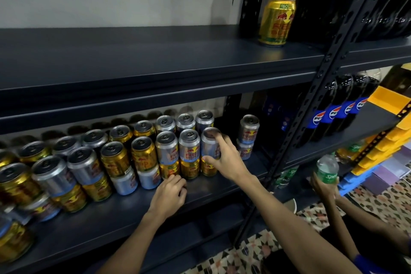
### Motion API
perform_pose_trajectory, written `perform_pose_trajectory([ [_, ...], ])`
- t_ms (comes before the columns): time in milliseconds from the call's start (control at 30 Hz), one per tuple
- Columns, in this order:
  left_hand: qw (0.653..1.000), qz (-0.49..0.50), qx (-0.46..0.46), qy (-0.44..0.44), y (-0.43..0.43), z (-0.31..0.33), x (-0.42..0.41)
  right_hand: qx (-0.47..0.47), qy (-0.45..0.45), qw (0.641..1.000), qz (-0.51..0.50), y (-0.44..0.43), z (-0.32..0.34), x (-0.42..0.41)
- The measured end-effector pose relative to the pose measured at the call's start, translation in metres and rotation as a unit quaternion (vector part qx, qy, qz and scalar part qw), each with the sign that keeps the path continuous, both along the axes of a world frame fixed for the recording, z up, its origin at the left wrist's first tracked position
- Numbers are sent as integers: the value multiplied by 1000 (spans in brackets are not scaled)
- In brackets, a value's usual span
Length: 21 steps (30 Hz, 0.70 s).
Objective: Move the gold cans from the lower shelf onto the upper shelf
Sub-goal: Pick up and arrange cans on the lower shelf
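Note:
Gold and silver cans stand stacked two high along the lower shelf (211, 193). On the upper shelf (155, 62) two gold cans (277, 21) are stacked at the right end. My right hand (224, 155) wraps around a silver can (209, 144) that sits on top of a gold can (208, 170) at the right end of the front row. My left hand (170, 193) has its fingers curled at the base of a bottom-row gold can (170, 169); whether it grips the can is unclear.
A black upright post (311, 107) divides the shelves. Dark cola bottles (340, 113) fill the neighbouring bay. Another person's hand holds a green bottle (327, 170) at lower right, beside yellow bins (387, 140). Two silver cans (248, 135) stand stacked apart, farther right.

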<state>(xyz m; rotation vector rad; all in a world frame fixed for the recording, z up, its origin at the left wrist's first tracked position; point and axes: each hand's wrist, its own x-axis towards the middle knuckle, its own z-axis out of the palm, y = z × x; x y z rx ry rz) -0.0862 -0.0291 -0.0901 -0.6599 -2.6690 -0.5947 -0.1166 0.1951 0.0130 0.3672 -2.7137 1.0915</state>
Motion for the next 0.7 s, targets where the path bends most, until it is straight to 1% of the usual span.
perform_pose_trajectory([
  [100,1000,-1,0,2,1,1,0,-7,5,1000,-20,-3,2,-3],
  [200,1000,0,-3,1,0,1,0,-33,3,999,-20,-2,3,-2],
  [300,1000,1,-6,0,-1,2,1,-63,33,997,-15,4,3,5],
  [467,1000,1,-1,2,0,0,1,-88,65,993,-52,32,1,16],
  [600,1000,-1,3,0,-1,-2,-1,-106,45,990,-86,62,-10,27],
  [700,1000,-5,8,2,-1,-4,-2,-92,12,989,-115,81,-26,35],
])
